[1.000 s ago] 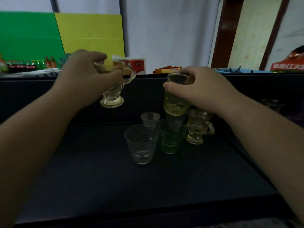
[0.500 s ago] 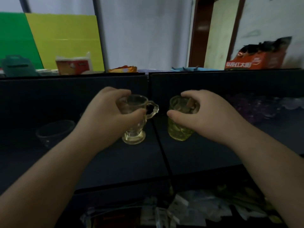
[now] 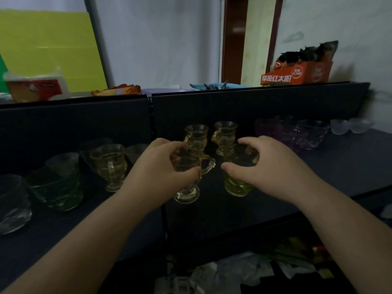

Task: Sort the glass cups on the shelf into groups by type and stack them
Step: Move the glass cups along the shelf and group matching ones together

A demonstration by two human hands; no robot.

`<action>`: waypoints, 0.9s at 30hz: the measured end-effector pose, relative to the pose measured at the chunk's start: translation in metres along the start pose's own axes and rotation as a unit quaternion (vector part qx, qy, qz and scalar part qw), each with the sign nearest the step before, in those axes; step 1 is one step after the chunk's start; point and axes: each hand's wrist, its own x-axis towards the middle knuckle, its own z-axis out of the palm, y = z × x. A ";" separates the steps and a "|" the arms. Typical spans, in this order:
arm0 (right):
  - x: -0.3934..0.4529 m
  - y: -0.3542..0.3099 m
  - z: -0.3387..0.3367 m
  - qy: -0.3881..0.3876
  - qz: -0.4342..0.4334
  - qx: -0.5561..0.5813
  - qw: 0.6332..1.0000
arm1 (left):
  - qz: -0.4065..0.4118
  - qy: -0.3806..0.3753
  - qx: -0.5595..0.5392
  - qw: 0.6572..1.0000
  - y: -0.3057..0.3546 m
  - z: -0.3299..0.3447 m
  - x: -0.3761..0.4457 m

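Observation:
My left hand grips a clear footed mug with a handle by its rim, its foot close above the dark shelf. My right hand grips a yellow-green tumbler from above, just right of the mug. Behind them stand two amber footed mugs side by side. A third amber mug stands on the left shelf section, with a green tumbler and a clear tumbler beside it.
Purple and clear glass bowls sit at the right rear of the shelf. More clear glasses stand behind the green tumbler. An orange carton and a red box rest on top. Clutter lies below the shelf.
The view has swung right along the shelf. Both hands carried the mug and the tumbler that way and lowered them in front of the two amber mugs.

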 end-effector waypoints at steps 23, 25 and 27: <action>0.051 0.121 -0.035 -0.074 -0.086 0.027 0.993 | -0.089 0.032 0.260 0.961 0.051 0.083 0.065; 0.048 0.141 -0.045 -0.084 -0.098 0.046 0.991 | -0.069 0.055 0.312 0.946 0.077 0.094 0.059; 0.044 0.161 -0.056 -0.092 -0.106 0.052 0.989 | -0.048 0.062 0.349 0.934 0.108 0.111 0.053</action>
